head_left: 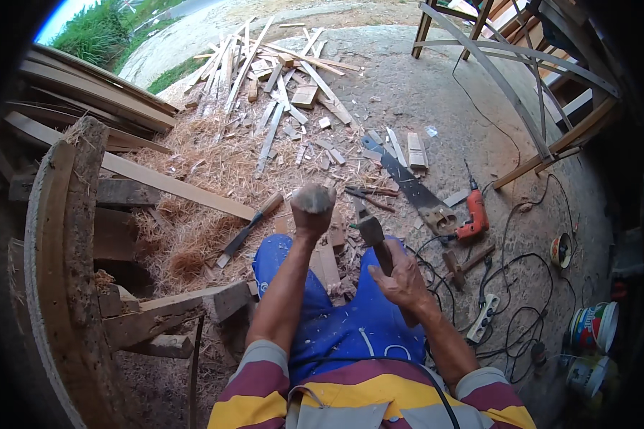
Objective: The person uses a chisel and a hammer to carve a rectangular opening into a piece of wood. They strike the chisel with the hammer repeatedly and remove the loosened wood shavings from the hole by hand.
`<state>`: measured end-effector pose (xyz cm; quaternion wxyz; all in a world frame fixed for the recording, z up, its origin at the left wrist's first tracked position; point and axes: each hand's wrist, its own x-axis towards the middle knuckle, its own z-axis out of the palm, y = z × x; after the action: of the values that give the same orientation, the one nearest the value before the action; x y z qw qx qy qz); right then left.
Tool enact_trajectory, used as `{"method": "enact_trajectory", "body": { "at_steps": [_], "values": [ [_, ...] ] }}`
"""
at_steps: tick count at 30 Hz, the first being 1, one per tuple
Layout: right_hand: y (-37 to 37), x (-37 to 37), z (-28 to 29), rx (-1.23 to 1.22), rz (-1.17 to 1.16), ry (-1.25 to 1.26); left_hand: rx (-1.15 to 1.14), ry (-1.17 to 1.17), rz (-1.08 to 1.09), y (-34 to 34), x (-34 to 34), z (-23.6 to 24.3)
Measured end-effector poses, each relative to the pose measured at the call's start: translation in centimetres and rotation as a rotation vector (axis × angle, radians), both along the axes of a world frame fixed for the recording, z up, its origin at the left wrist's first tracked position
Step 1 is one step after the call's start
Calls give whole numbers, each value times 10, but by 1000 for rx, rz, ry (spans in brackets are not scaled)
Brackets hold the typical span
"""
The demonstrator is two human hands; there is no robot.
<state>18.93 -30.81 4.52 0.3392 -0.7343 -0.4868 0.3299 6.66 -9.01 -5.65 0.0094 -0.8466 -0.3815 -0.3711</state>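
Observation:
My left hand (313, 223) is closed in a fist around an upright handle with a round, worn end (312, 199); the rest of what it holds is hidden below the fist. A hammer (371, 232) is gripped in my right hand (401, 280), its dark metal head up and forward of the fingers. Pale wood pieces (325, 266) show between my knees, under both hands. Left of my left hand, a broad chisel (249, 230) with a wooden handle lies on the shavings. Pincers (372, 196) lie on the ground just beyond the hammer.
A handsaw (408, 180), an orange drill (474, 216) and another hammer (465, 266) lie to the right. Black cables run around a power strip (485, 319); paint buckets (595, 327) stand beyond. Heavy timbers (86, 214) rise at left. Offcuts (279, 75) are heaped ahead.

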Motion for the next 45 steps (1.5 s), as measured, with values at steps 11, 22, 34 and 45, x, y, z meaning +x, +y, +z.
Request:
{"method": "enact_trajectory", "body": {
  "at_steps": [11,22,34,45],
  "values": [
    [-15,22,-9,-75,-103,39,-1467,-980,-430,91,-3,16],
    [-10,13,-29,-45,-105,91,-701,-506,-362,29,-27,94],
    [-11,1,-33,-119,-16,91,-656,-829,-186,43,-6,51],
    [-6,2,-32,-188,-61,176,-621,-836,-234,53,-9,27]
  ]
}}
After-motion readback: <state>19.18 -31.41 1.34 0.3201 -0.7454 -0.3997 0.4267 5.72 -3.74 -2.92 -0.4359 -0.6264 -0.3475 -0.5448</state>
